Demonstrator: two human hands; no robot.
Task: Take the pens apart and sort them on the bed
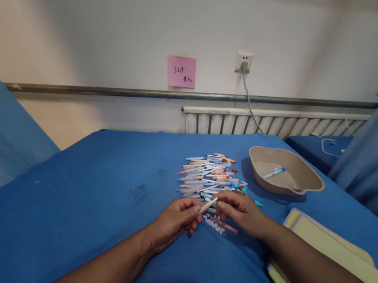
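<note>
A slim pale pen [208, 205], light peach with a white end, lies between my two hands above the bed. My left hand [175, 220] pinches its barrel between thumb and fingers. At the white end, the curled fingers of my right hand [243, 208] close in; their exact contact is partly hidden. Just beyond my hands, a mass of pens [192, 177] in pale, orange and blue tones lies in rough rows. Small white pieces [214, 225] and a reddish clear pen [229, 226] rest on the blue sheet below my fingers.
A beige plastic basin [311, 178] holding one blue pen [274, 173] stands to the right. Folded yellow cloths [331, 243] lie under my right forearm. Behind the bed are a radiator [234, 123], a metal rail [119, 93] and a socket with a cable [243, 61]. Blue curtains hang either side.
</note>
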